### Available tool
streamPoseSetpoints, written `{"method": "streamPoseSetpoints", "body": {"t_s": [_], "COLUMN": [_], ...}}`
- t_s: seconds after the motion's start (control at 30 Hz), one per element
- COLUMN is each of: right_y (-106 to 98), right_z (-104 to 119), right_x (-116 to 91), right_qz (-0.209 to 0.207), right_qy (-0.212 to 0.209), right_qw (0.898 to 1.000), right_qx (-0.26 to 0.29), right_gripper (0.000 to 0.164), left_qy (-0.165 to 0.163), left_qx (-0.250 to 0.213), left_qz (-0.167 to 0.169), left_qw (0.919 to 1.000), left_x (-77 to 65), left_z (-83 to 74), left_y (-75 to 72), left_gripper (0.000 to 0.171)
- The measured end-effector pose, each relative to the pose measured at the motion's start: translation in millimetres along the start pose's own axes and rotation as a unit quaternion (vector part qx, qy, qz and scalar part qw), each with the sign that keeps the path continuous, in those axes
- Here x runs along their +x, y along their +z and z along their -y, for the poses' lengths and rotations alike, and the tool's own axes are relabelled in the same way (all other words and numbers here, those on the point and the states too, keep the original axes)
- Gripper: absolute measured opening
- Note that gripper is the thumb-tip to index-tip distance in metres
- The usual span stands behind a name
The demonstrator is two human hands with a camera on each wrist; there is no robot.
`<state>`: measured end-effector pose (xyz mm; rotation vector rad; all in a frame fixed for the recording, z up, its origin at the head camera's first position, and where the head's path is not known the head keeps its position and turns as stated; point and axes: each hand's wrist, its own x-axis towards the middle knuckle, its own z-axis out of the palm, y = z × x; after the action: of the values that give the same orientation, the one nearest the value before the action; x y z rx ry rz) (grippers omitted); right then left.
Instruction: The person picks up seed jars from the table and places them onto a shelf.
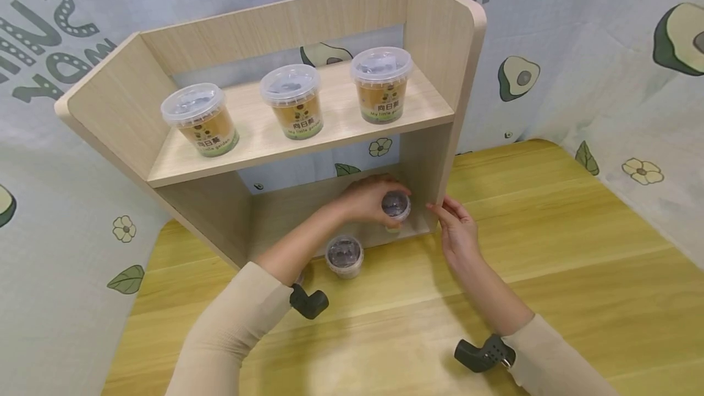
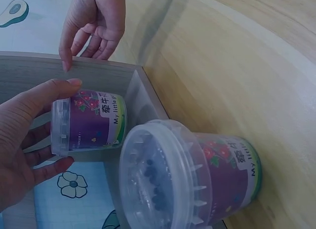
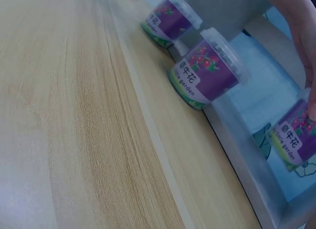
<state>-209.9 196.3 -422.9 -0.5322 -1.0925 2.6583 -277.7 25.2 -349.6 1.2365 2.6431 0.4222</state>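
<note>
Inside the lower compartment of the wooden shelf [image 1: 302,150], at its right end, my left hand [image 1: 370,198] grips a small purple-labelled plastic cup [image 2: 96,121] by its clear lid. The thumb lies on one side of the cup and the fingers on the other. My right hand [image 1: 461,234] holds the front edge of the shelf's right side panel, thumb on the inner side and fingers outside. A second purple-labelled cup [image 1: 344,256] stands on the table right before the shelf. Beyond it, a third such cup [image 3: 170,20] is mostly hidden under my left forearm in the head view.
On the upper board stand three lidded cups with orange labels: a left cup [image 1: 202,121], a middle cup [image 1: 297,102] and a right cup [image 1: 382,87]. The wood-grain table [image 1: 550,249] extends to both sides. A printed cloth [image 1: 594,78] hangs behind.
</note>
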Motion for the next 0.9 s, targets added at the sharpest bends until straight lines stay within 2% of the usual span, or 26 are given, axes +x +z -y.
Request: {"method": "streamPoseSetpoints", "body": {"t_s": [0.27, 0.5, 0.67, 0.9], "right_y": [-0.5, -1.4, -2.2, -1.9], "right_z": [-0.6, -1.2, -1.8, -1.2], "right_x": [-0.7, -1.4, -0.8, 1.0], "right_qz": [0.002, 0.003, 0.001, 0.0], "right_qy": [-0.001, 0.0, -0.003, -0.005], "right_qw": [1.0, 1.0, 1.0, 1.0], "right_qx": [0.006, 0.007, 0.009, 0.011], "right_gripper": [0.032, 0.034, 0.034, 0.033], "left_qy": [-0.007, 0.016, 0.02, 0.02], "left_qx": [0.0, -0.008, -0.011, -0.003], "left_qz": [-0.004, -0.005, 0.008, 0.006], "left_qw": [1.0, 0.9998, 0.9997, 0.9998], "left_x": [3.2, 8.7, 11.4, 12.8], "left_z": [8.1, 18.2, 23.1, 24.1], "left_y": [10.8, 20.2, 25.8, 28.1], "left_gripper": [0.063, 0.061, 0.061, 0.061]}}
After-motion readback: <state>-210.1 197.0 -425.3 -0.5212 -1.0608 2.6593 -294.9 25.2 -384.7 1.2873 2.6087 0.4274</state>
